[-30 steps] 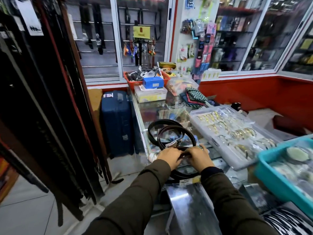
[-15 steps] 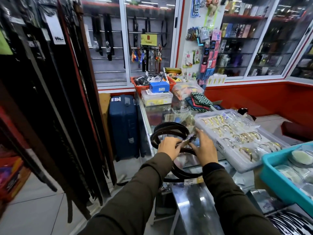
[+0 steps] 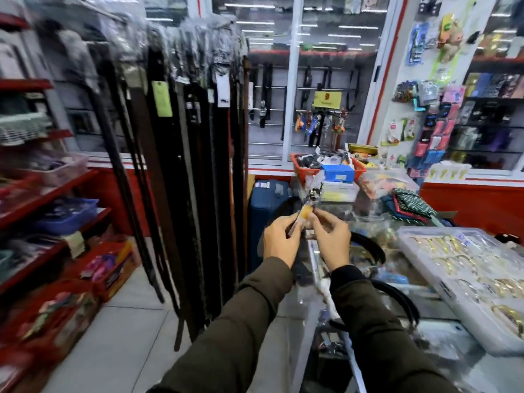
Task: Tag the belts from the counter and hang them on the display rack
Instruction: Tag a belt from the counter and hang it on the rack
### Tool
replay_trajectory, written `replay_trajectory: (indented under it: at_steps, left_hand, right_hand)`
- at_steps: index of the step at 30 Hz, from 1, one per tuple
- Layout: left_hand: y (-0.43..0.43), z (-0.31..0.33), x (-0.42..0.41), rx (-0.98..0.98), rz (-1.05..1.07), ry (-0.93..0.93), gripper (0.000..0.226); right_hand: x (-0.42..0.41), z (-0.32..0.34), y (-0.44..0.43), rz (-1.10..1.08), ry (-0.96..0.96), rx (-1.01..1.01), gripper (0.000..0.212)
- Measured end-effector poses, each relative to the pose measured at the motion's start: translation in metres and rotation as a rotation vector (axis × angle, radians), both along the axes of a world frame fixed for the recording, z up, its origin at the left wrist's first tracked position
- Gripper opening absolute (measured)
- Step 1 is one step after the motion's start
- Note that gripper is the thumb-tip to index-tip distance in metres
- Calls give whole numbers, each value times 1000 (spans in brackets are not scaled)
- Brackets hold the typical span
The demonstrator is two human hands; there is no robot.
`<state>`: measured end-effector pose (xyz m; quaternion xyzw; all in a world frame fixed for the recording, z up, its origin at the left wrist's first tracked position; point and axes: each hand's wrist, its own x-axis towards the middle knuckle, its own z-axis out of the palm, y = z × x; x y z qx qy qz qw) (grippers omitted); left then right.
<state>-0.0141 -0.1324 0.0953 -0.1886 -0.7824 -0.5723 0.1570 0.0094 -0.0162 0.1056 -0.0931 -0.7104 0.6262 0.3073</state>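
We hold both hands raised together in front of the chest, above the near edge of the glass counter (image 3: 442, 316). The left hand (image 3: 279, 241) and the right hand (image 3: 331, 241) each pinch, with thumb and fingertips, a small yellowish tag (image 3: 305, 215) at the end of a belt (image 3: 368, 252). Above the tag, the wrapped buckle end (image 3: 314, 187) rises in clear plastic; motion blur prevents us from reading its detail or seeing how the tag is fixed to it.

The belt's dark strap curves away behind the right wrist and loops down over the counter. Our right sleeve (image 3: 380, 336) hides the middle part, so we cannot tell whether one belt or several lie there.

The display rack (image 3: 181, 154) stands to the left, well apart from the hands, with many dark belts hanging in a dense row; their tops are blurred and partly covered by plastic. A clear tray of bracelets (image 3: 465, 268) sits at the right, cut off by the frame edge. A blue suitcase (image 3: 265, 205) is partly hidden behind the hands.
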Motion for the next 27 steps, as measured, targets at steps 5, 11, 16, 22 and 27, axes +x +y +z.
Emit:
replay_trajectory:
  at_steps: [5,11,16,22,27]
  left_hand:
    - [-49,10,-3,-69,111,113,35]
    - [-102,47,-19,407,48,-150,32]
    - [-151,84,-36,536,82,-113,31]
    - [-209,160,-42,537,133,42,31]
    - [-250,228,-47,567,224,200,27]
  right_hand:
    - [-15,18,-44,177,85,-66,17]
    - [-30,50,-102,348,167,-59,17]
    - [-54,89,-148,434,225,-63,25]
    - [-84,156,-206,516,352,-44,26]
    - [-96,223,-258,498,469,-4,25]
